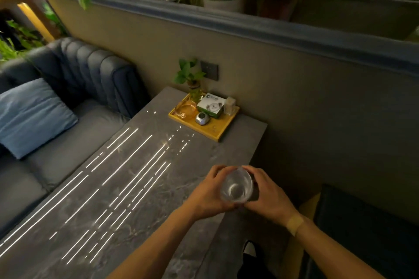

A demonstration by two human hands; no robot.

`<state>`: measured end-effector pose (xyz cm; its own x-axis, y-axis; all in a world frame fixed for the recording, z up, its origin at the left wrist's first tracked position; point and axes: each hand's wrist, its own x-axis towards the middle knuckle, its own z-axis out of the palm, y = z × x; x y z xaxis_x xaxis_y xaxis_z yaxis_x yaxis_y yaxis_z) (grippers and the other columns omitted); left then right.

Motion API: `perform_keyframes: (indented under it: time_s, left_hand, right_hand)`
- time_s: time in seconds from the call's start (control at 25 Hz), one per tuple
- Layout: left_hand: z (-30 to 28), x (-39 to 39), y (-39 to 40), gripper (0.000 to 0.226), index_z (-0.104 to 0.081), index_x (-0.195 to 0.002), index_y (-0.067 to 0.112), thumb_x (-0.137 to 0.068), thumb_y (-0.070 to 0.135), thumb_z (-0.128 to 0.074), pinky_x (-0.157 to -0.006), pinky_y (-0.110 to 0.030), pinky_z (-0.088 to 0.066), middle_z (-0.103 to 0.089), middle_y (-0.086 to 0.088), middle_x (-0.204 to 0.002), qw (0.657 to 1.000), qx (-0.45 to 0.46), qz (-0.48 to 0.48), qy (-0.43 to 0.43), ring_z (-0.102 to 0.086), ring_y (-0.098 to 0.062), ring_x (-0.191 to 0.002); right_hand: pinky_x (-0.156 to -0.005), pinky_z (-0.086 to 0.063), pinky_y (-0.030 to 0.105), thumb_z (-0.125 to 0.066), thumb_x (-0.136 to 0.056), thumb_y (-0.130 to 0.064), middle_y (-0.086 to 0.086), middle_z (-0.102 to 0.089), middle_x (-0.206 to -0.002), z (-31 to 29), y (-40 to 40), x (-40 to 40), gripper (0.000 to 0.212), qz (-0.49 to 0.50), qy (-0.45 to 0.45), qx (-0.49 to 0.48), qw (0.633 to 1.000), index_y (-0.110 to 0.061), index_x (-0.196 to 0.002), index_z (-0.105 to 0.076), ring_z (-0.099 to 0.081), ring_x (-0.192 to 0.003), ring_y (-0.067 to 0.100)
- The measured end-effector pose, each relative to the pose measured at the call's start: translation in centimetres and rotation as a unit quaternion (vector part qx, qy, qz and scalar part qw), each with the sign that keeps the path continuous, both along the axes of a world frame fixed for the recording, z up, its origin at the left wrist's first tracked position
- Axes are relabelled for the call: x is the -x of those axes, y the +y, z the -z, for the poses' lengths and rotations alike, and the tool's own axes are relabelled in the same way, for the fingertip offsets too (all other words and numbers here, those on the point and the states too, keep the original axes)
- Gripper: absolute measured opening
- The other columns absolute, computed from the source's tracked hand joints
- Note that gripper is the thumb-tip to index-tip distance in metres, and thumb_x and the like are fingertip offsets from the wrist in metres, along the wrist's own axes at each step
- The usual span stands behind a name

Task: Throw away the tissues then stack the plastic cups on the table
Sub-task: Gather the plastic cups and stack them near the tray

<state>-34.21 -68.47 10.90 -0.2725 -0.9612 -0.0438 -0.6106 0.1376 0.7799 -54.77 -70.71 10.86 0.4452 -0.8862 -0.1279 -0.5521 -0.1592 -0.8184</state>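
Left hand point(212, 190): we're wrapping it round the clear plastic cup point(237, 184), fingers curled on its left side.
Right hand point(265, 190): we're gripping the other side.
Cup: hovering over the grey table point(136, 188), near its right edge.
Yellow tray point(204, 118): sitting way back by the wall.

Both forearms bare, reaching in from the lower edge and converging toward centre-right. Left hand point(209, 190) cupped, palm turned inward to the right, fingers point(218, 171) curled round the far side, thumb low near the wrist side. Right hand point(266, 192) mirrors it, palm turned left, fingers arched over the top, knuckles up. The two hands close on one clear plastic cup point(237, 184) between them, thumbs nearly meeting beneath it. Right wrist carries a pale adhesive strip point(294, 223) across its back. Hands held just above the bench point(136, 188).
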Motion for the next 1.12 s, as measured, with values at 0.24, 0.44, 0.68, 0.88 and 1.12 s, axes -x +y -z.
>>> perform_keyframes:
  time_s: [0.24,0.44,0.68,0.88,1.12]
  left_hand:
    - [0.9,1.1,-5.0,0.085,-0.04,-0.137,0.041,-0.065,0.042,-0.084,-0.093,-0.017,-0.046,-0.046,0.013,-0.132,0.999,-0.021,-0.047,0.011,-0.049,0.002,-0.116]
    - [2.5,1.2,-9.1,0.082,-0.037,-0.134,0.049,-0.066,0.044,-0.082,-0.093,-0.028,-0.05,-0.046,0.013,-0.133,0.997,-0.034,-0.066,-0.032,-0.051,-0.004,-0.114]
    - [5.2,0.2,-13.4,0.081,-0.036,-0.135,0.048,-0.065,0.05,-0.076,-0.094,-0.041,-0.052,-0.042,0.011,-0.135,0.995,-0.055,-0.064,-0.055,-0.05,-0.009,-0.115]
    - [6.7,-1.0,-15.0,0.082,-0.031,-0.137,0.052,-0.066,0.05,-0.073,-0.094,-0.038,-0.052,-0.042,0.011,-0.137,0.996,-0.054,-0.038,-0.066,-0.049,-0.01,-0.116]
    - [7.5,-1.7,-15.5,0.081,-0.033,-0.138,0.046,-0.069,0.045,-0.075,-0.095,-0.034,-0.05,-0.043,0.012,-0.136,0.997,-0.053,-0.023,-0.043,-0.048,-0.006,-0.116]
  right_hand:
    - [-0.079,-0.031,0.004,-0.074,-0.066,-0.052,-0.041,-0.033,-0.116,2.2,-6.1,1.8,0.075,0.001,0.006,-0.015,1.0,-0.073,-0.117,-0.024,-0.043,-0.103,-0.014]
    - [-0.088,-0.031,0.012,-0.076,-0.07,-0.043,-0.027,-0.04,-0.129,4.4,-10.3,1.3,0.077,0.002,0.024,-0.014,1.0,-0.066,-0.124,-0.025,-0.038,-0.117,-0.005]
    - [-0.097,-0.038,0.026,-0.081,-0.072,-0.031,-0.007,-0.043,-0.146,7.4,-13.5,-0.2,0.088,0.046,0.038,-0.022,0.998,-0.041,-0.141,-0.027,-0.042,-0.132,0.015]
    - [-0.102,-0.032,0.023,-0.08,-0.073,-0.035,-0.006,-0.041,-0.148,8.7,-14.1,-1.5,0.088,0.071,0.038,-0.037,0.996,-0.032,-0.144,-0.029,-0.038,-0.135,0.012]
    - [-0.1,-0.033,0.023,-0.082,-0.072,-0.034,-0.004,-0.045,-0.145,8.6,-14.0,-2.2,0.087,0.096,0.043,-0.035,0.994,-0.029,-0.144,-0.032,-0.04,-0.132,0.013]
